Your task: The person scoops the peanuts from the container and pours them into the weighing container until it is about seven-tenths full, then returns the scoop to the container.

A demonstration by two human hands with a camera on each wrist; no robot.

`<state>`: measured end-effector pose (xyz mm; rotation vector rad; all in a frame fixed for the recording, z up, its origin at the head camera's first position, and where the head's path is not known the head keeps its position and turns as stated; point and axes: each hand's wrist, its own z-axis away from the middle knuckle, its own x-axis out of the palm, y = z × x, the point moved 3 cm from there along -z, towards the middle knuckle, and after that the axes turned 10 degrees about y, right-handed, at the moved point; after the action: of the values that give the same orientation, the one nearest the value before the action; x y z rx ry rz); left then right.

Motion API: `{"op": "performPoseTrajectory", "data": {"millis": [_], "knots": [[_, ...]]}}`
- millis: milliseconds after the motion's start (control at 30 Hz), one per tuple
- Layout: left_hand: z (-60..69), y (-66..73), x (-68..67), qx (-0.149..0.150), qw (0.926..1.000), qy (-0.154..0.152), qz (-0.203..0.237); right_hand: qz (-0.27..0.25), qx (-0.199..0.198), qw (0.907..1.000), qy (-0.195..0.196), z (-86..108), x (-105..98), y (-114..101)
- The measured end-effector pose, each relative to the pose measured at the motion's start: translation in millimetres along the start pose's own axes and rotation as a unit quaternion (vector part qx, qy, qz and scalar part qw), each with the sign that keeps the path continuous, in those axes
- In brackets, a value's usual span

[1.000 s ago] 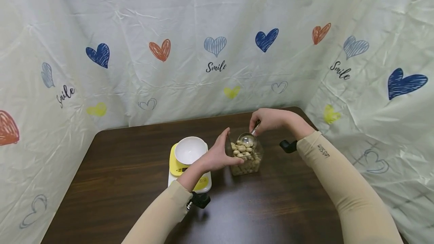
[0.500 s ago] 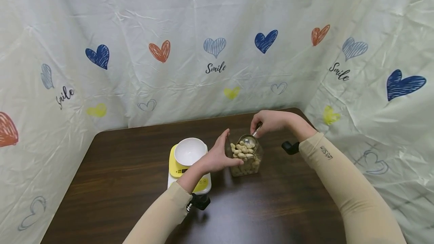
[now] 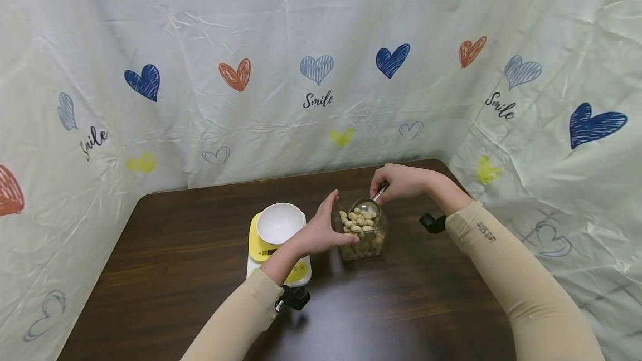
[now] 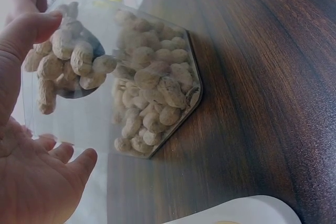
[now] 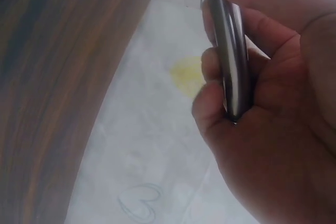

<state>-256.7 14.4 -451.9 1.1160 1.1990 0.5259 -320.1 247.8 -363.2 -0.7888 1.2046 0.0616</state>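
Note:
A clear plastic container of unshelled peanuts stands on the table in the head view. My left hand holds its left side, with the thumb along the near wall and the fingers reaching to the far side. Above the container's far part, my right hand grips the handle of a metal ladle. The ladle's bowl is inside the container's top; in the left wrist view, peanuts are heaped in it, above the rest. The right wrist view shows curled fingers around the ladle's handle.
Left of the container, a white bowl sits on a yellow and white kitchen scale, partly behind my left forearm. The dark wooden table meets a white curtain printed with hearts at its back edge.
The right hand and ladle have shifted very slightly, still at the container. The left hand, the container, and the scale with the bowl show hardly any movement.

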Motion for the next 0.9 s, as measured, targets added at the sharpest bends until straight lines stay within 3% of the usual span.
{"op": "performPoseTrajectory", "data": {"millis": [200,467,600,900], "knots": [[0.0,1.5,-0.7,-0.001,1.0,0.0,-0.001,0.037,-0.014,0.999,0.02,4.3,0,1],[1.2,1.7,-0.9,-0.002,1.0,0.002,0.002,0.038,-0.012,0.9991,0.012,5.1,-1,-1],[0.8,1.1,-0.8,-0.001,1.0,0.008,-0.001,0.007,-0.012,0.9999,-0.001,1.0,-3,0],[-0.5,0.0,0.7,-0.002,1.0,0.007,0.002,-0.045,0.035,0.9979,-0.031,-7.2,-8,5]]}}
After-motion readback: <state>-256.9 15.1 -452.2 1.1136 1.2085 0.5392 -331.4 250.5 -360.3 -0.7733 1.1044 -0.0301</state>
